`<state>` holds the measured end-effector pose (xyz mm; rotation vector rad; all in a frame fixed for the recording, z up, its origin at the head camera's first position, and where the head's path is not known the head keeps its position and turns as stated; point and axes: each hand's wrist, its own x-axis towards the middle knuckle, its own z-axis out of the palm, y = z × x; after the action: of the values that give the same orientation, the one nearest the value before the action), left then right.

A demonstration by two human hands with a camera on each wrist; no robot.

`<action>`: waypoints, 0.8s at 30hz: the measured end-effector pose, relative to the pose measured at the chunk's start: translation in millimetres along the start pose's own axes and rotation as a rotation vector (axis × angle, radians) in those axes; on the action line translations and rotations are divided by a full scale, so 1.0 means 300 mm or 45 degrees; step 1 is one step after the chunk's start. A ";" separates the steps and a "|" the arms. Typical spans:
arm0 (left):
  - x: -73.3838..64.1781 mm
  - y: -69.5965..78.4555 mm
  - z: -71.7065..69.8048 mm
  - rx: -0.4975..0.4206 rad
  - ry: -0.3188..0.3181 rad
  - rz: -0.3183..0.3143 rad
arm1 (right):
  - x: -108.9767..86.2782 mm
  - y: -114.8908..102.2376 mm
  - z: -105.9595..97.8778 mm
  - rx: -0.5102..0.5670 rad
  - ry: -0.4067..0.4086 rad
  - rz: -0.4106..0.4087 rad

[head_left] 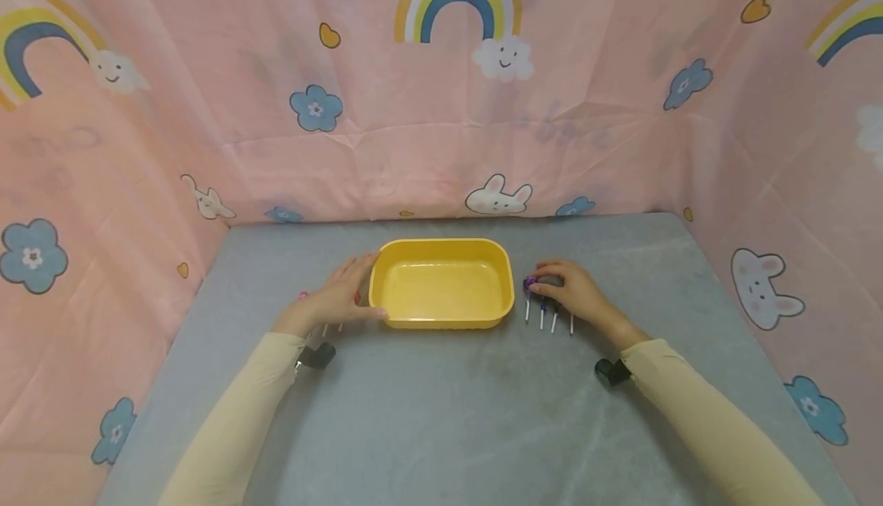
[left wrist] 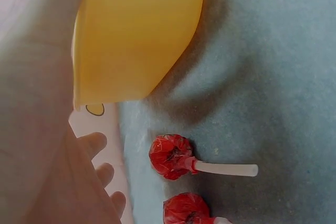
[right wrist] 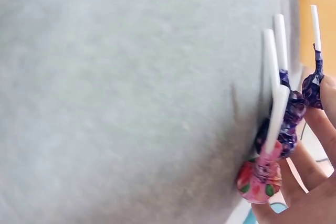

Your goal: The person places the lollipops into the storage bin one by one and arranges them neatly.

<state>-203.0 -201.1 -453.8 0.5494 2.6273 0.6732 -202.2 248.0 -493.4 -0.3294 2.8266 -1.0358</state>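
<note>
A yellow plastic tray (head_left: pixel 441 287) stands at the middle of the table. My left hand (head_left: pixel 336 296) rests at its left end, thumb by the front corner and extended fingers by the back one. Beneath that hand lie red lollipops (left wrist: pixel 170 156), partly hidden in the head view. To the right of the tray, my right hand (head_left: pixel 578 291) pinches a purple-wrapped lollipop (right wrist: pixel 313 90) by its candy head, white stick toward me. Beside it are more purple lollipops (right wrist: pixel 286 129) and a pink one with a fruit print (right wrist: pixel 259 181), their heads mostly covered by the hand in the head view.
A grey cloth covers the table (head_left: pixel 441 422). Pink printed fabric (head_left: pixel 428 138) hangs behind it and along both sides. A pink wrapper (head_left: pixel 303 295) peeks out left of the left hand. Dark wrist cameras (head_left: pixel 317 356) sit below both hands.
</note>
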 end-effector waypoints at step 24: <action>0.011 -0.007 0.013 0.013 -0.001 -0.015 | 0.044 -0.101 -0.104 -0.042 -0.033 0.010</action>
<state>-204.7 -199.7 -458.8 0.5372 2.6327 0.6558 -215.6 241.6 -450.4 -0.3320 2.8225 -0.9772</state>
